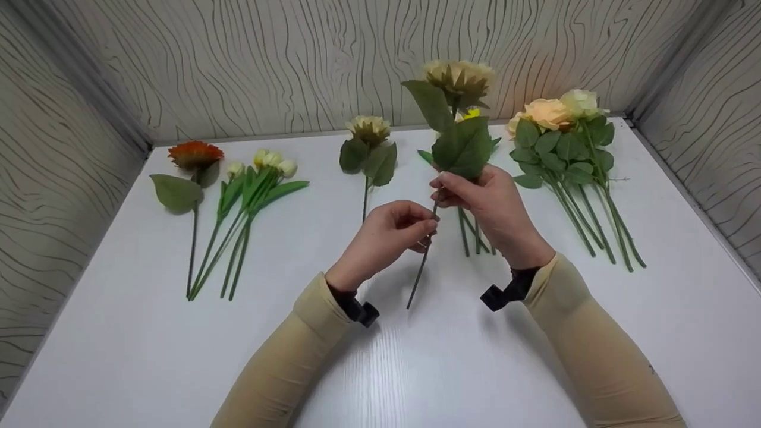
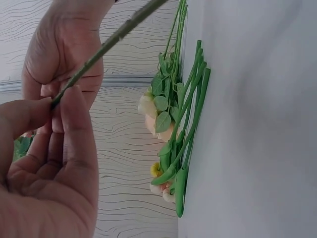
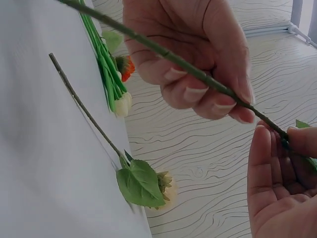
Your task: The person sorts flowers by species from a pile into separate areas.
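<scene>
Both hands hold one cream artificial flower (image 1: 458,77) up over the table, its stem slanting down to the lower left. My left hand (image 1: 389,238) pinches the stem (image 2: 106,47) between thumb and forefinger, around its middle. Higher up, just below the broad green leaves (image 1: 467,145), my right hand (image 1: 496,208) pinches the same stem between thumb and fingers. In the right wrist view both hands show along the stem (image 3: 173,58), the right hand (image 3: 277,188) nearer the leaves. Behind the right hand lie tulips (image 2: 171,168) with green stems, partly hidden in the head view.
On the white table (image 1: 380,368), an orange flower (image 1: 195,156) and pale tulips (image 1: 272,160) lie at the left. Another cream flower (image 1: 368,131) lies at the back middle. Peach and white roses (image 1: 547,113) lie at the right. Patterned panels (image 1: 297,59) wall the table's back and sides.
</scene>
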